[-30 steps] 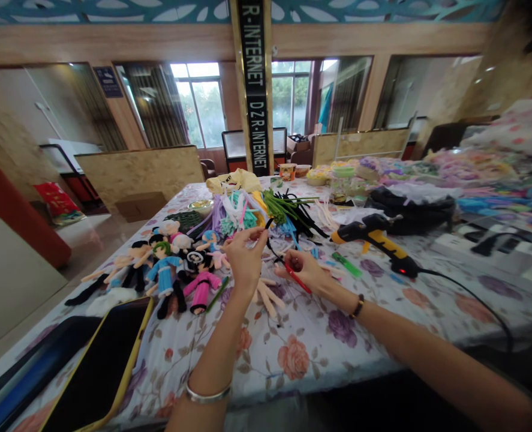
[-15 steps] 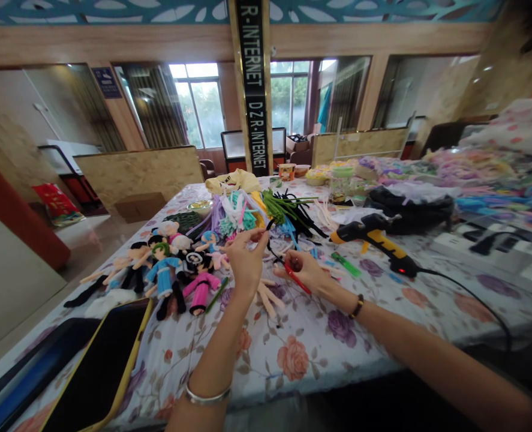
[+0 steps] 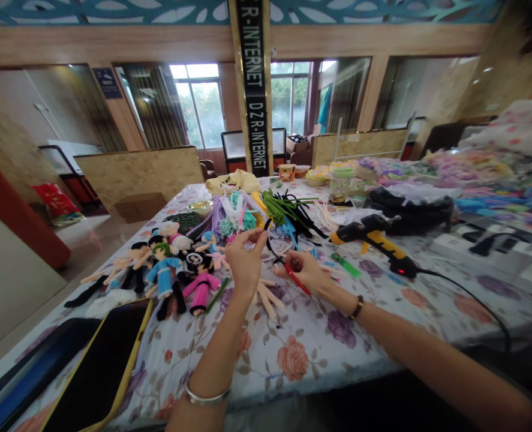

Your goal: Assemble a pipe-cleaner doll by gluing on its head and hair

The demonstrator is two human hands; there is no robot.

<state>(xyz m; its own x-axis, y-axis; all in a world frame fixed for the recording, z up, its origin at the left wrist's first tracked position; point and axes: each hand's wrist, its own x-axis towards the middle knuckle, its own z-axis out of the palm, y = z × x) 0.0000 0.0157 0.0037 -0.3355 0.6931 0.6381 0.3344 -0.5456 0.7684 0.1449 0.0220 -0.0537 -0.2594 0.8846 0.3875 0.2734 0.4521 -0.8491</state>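
Note:
My left hand is closed in a pinch on a short black pipe cleaner, whose bent tip sticks up above the fingertips. To its right, my right hand grips a pair of red-handled scissors. Their dark blades point up and left toward the black piece; whether they touch it I cannot tell. Below both hands lie several skin-coloured pipe cleaner strips. A bundle of coloured pipe cleaners is just beyond, with black ones on its right. Small pipe cleaner dolls are grouped left of my left hand.
A black and yellow glue gun with its red light on stands at right, its cord trailing toward the edge. A green clip-like piece lies nearby. Two phones, one yellow-cased, lie front left. Bags and materials pile up back right.
The black pipe cleaner's tip now curves more to the right above my left fingers. Both hands and the scissors have hardly moved.

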